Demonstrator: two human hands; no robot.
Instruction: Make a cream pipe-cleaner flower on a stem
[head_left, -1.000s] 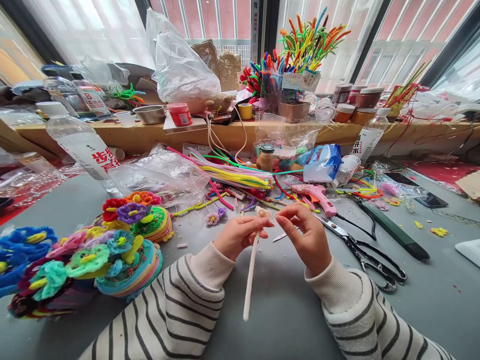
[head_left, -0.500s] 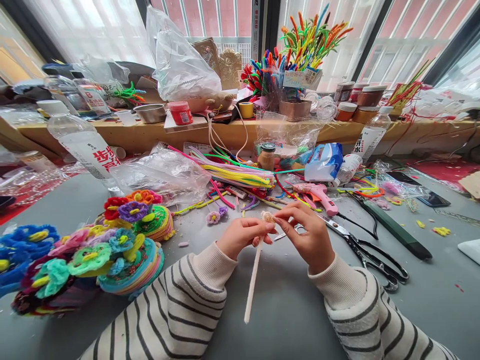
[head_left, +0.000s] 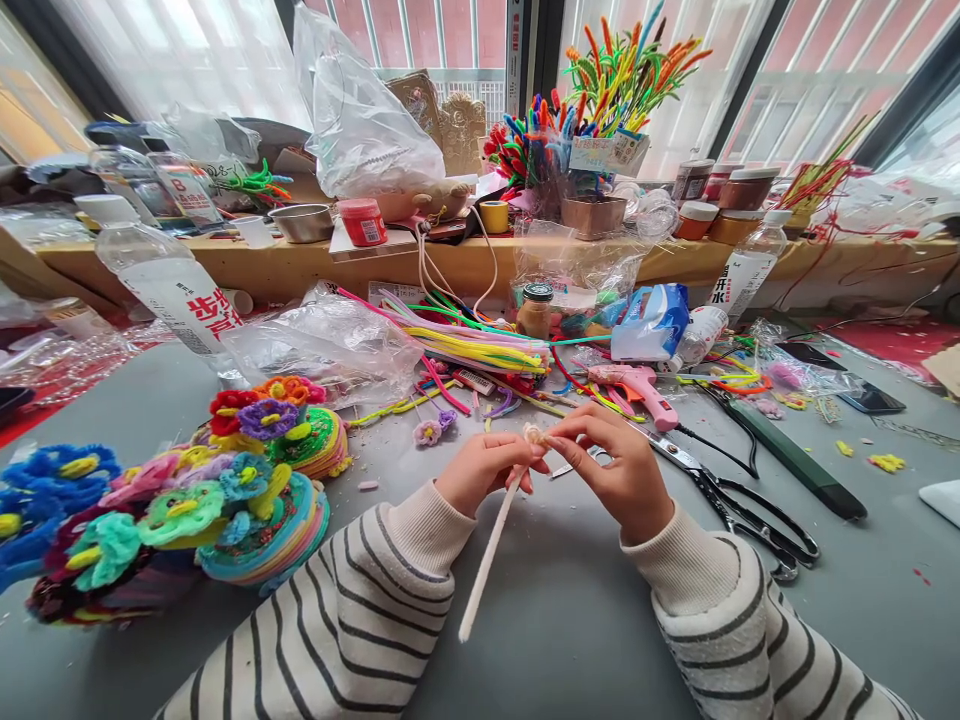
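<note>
Between my two hands is a cream-white pipe cleaner (head_left: 489, 560), its upper end coiled into a small loop or knot and its straight tail hanging down toward me. My left hand (head_left: 491, 470) pinches it just below the coil, thumb and fingers closed. At the coil itself, the thumb and fingertips of my right hand (head_left: 611, 465) are pressed together on the pipe cleaner. Silver scissors with black handles (head_left: 731, 500) lie right of my right hand. A pink glue gun (head_left: 637, 392) rests behind it. Two small pipe-cleaner flowers (head_left: 429, 432) lie beyond my left hand.
Pipe-cleaner flower pots (head_left: 262, 530) crowd the left side. A bundle of coloured pipe cleaners (head_left: 472, 345) lies at the back beside a clear plastic bag (head_left: 322, 345). A water bottle (head_left: 161, 280) stands back left. A dark green tool (head_left: 799, 460) lies on the right.
The tail of the pipe cleaner has swung to the left, so it slants more. Both hands keep their pinch in nearly the same place.
</note>
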